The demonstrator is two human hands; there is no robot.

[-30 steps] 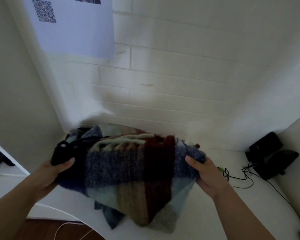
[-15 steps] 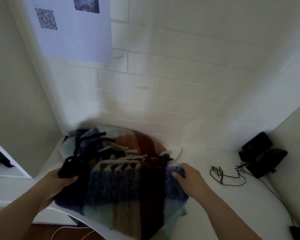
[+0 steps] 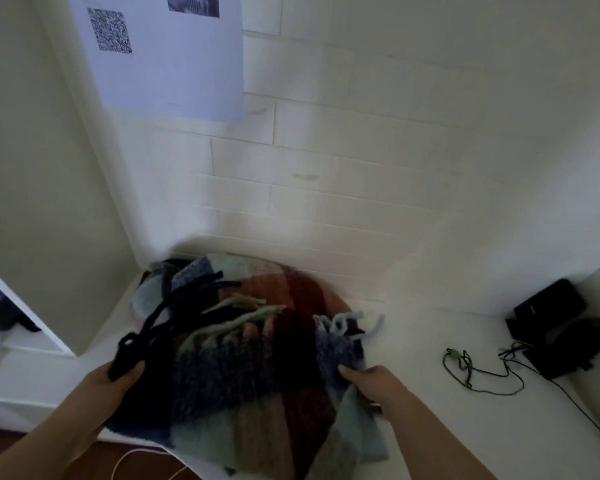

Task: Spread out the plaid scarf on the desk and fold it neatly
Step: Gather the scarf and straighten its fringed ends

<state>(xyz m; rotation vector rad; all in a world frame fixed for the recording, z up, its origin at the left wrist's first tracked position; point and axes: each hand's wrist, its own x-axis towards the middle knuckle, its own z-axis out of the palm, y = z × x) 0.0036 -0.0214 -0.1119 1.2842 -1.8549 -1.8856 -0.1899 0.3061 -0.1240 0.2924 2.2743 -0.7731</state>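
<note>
The plaid scarf (image 3: 246, 372), fuzzy with blue, dark red, tan and pale green blocks and a fringe of tassels, lies bunched in layers on the white desk (image 3: 465, 427). Its near edge hangs over the desk's front. My left hand (image 3: 110, 386) grips the scarf's dark left edge, with black tassels draped over the thumb. My right hand (image 3: 371, 382) pinches the blue-grey right edge. Pale tassels lie across the top of the pile.
A thin dark cable (image 3: 478, 372) lies coiled on the desk to the right. Black devices (image 3: 561, 330) sit by the right wall. A paper sheet with a QR code (image 3: 160, 53) hangs on the white brick wall. A white panel (image 3: 42, 202) bounds the left.
Both hands lowered the held scarf edge down onto the pile on the desk. The camera view tilted down a little.
</note>
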